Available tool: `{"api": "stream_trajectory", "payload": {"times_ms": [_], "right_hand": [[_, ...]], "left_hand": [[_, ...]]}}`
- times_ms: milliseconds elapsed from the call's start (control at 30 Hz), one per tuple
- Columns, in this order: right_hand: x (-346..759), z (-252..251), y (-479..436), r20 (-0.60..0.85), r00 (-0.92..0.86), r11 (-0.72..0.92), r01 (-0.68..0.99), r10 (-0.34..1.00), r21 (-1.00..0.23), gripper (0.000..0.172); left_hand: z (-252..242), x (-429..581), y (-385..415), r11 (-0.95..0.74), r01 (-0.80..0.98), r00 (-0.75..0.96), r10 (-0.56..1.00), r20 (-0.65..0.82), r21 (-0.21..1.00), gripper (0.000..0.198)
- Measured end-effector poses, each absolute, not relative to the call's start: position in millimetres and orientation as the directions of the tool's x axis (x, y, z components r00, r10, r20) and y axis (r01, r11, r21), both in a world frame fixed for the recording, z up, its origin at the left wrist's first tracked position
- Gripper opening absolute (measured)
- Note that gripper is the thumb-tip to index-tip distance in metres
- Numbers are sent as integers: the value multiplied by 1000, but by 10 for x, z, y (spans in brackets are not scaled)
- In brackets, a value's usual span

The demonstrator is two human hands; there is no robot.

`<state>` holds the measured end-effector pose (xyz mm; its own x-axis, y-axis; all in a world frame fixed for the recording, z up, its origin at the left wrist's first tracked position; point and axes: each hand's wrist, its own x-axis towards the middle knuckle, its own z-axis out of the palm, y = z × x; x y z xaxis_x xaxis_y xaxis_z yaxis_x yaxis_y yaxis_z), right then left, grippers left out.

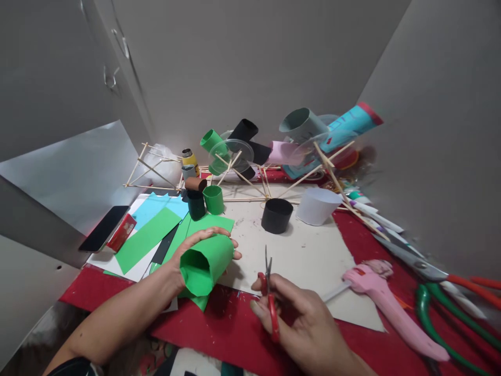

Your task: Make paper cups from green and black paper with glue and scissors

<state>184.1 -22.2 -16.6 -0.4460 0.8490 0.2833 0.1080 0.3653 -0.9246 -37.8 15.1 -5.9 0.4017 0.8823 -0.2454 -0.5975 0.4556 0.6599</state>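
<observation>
A green paper tube (221, 256) lies on its side in my left hand (199, 237), its open end turned toward me and my fingers curled over its top and far side. My right hand (309, 324) grips small red-handled scissors (272, 308) by the finger loops, their slightly parted blades pointing away from me. The scissors are to the right of the tube and apart from it. Under and behind the left hand lie green paper sheets (223, 222). Short paper rings stand farther back: a black ring (277, 216), a white ring (318, 206) and a green ring (213, 200).
Stick frames carrying paper tubes on clear discs (235, 156) stand along the back. A pink glue gun (391, 297) and orange-handled scissors (430, 269) lie at right. A phone (105, 228) leans on a red box (122, 233) at left. White board (313, 271) covers part of the red cloth (219, 334).
</observation>
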Motion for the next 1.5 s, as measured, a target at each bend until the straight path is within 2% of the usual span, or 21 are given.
{"api": "stream_trajectory", "payload": {"times_ms": [100, 233, 400, 500, 633, 833, 1000, 1200, 1400, 1500], "right_hand": [[1844, -214, -223, 215, -474, 330, 172, 854, -928, 30], [1837, -306, -217, 154, -489, 317, 270, 859, -909, 37], [1836, -327, -189, 41, -512, 286, 410, 858, -866, 36], [1858, -303, -169, 11, -547, 327, 484, 837, -811, 34], [1872, -308, -152, 8, -574, 372, 520, 819, -769, 35], [1861, -319, -136, -67, -575, 342, 572, 815, -745, 34], [1840, -300, -128, -39, -563, 346, 559, 825, -754, 34], [1805, -345, -128, 67, -505, 375, 537, 860, -756, 38], [1808, -375, -130, 176, -465, 424, 506, 867, -751, 31], [1807, -383, -121, 187, -458, 428, 505, 869, -750, 30]], "left_hand": [[-34, -373, 127, 441, -588, 436, 879, -193, 678, 20], [0, -351, 86, 423, -601, 429, 886, -173, 678, 19], [-29, -359, 50, 471, -611, 462, 865, -196, 637, 19], [-76, -371, 43, 509, -622, 484, 847, -219, 594, 20], [-125, -362, 61, 530, -651, 490, 840, -232, 544, 20], [-179, -337, 88, 549, -667, 487, 833, -263, 504, 16], [-192, -337, 93, 524, -671, 458, 849, -263, 524, 13], [-204, -298, 73, 545, -651, 482, 834, -267, 528, 12], [-321, -274, 47, 547, -696, 452, 837, -307, 465, 16], [-338, -265, 55, 541, -709, 413, 838, -356, 452, 17]]}}
